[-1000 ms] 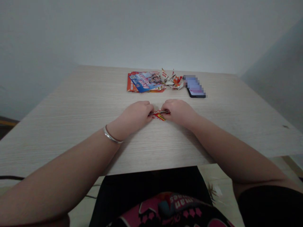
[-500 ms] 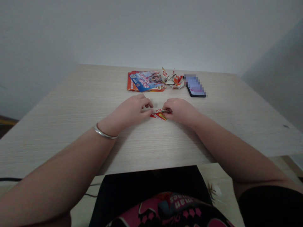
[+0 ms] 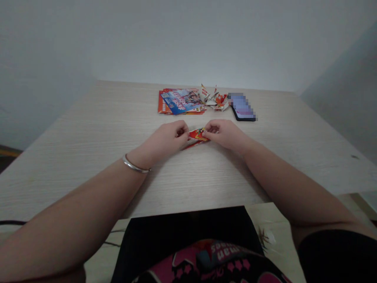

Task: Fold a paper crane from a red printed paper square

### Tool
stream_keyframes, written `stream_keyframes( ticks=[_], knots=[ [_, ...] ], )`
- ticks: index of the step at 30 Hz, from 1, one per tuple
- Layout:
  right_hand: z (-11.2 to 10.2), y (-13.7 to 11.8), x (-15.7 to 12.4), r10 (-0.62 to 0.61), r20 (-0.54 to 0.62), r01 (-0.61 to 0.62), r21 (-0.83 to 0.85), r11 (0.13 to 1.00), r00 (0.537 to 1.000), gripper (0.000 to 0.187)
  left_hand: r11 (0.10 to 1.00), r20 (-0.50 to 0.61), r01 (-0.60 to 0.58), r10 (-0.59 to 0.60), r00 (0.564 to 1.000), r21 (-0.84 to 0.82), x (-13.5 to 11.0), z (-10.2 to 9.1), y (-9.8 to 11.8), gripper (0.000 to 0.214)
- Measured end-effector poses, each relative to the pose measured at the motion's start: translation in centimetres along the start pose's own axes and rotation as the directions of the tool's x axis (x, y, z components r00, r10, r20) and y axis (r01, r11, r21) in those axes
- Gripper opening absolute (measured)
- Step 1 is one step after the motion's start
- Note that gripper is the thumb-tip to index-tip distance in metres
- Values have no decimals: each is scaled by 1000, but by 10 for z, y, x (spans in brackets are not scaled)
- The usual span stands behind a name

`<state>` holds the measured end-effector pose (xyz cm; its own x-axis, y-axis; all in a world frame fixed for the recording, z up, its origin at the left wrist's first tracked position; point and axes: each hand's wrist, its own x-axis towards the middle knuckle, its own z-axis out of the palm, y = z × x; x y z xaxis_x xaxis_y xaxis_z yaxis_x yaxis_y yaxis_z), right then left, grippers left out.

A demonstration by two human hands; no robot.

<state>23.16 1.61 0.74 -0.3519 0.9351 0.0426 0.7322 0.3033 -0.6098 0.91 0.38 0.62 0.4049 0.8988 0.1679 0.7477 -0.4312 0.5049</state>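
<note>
Between my two hands is a folded piece of red printed paper [image 3: 196, 135] with white and yellow markings, just over the table. My left hand [image 3: 173, 133] pinches its left end, fingers curled. My right hand [image 3: 220, 131] has thumb and fingertips closed on its right end. Parts of the paper are hidden behind the fingers. Beyond my hands lies a stack of printed leaflets [image 3: 181, 102], a blue one on top of orange-red ones. Touching its right side is a group of folded paper pieces [image 3: 216, 99], white and red with points sticking up.
A phone [image 3: 244, 107] lies at the back right, its screen pixelated. The pale wooden table [image 3: 88, 129] meets a white wall [image 3: 191, 39] behind. A dark cable [image 3: 13, 223] shows at the lower left.
The folded paper has turned, now showing a broader red face. Both hands have shifted slightly, and the left fingers, earlier more spread, are now curled closer onto the paper.
</note>
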Motion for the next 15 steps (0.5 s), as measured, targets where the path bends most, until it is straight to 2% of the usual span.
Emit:
stream_keyframes(
  ticks=[2,5,7,12,15],
  knots=[
    [1,-2,1,98,57,-105,139,985,994,10,995,-37,22,-26,999,-101,-1,1,-1,20],
    [1,-6,1,208,161,-243,241,940,965,12,966,9,-21,24,1000,-257,-2,3,-1,28],
    [-1,-7,1,241,186,-285,267,921,953,10,952,45,-58,75,996,-300,-2,3,-2,33],
    [-5,-5,2,263,196,-301,199,933,945,32,961,35,-201,211,977,-190,1,0,-6,30],
    [-6,-3,2,227,224,-273,206,940,948,35,956,48,-262,270,962,-131,2,1,-8,34]
  ],
)
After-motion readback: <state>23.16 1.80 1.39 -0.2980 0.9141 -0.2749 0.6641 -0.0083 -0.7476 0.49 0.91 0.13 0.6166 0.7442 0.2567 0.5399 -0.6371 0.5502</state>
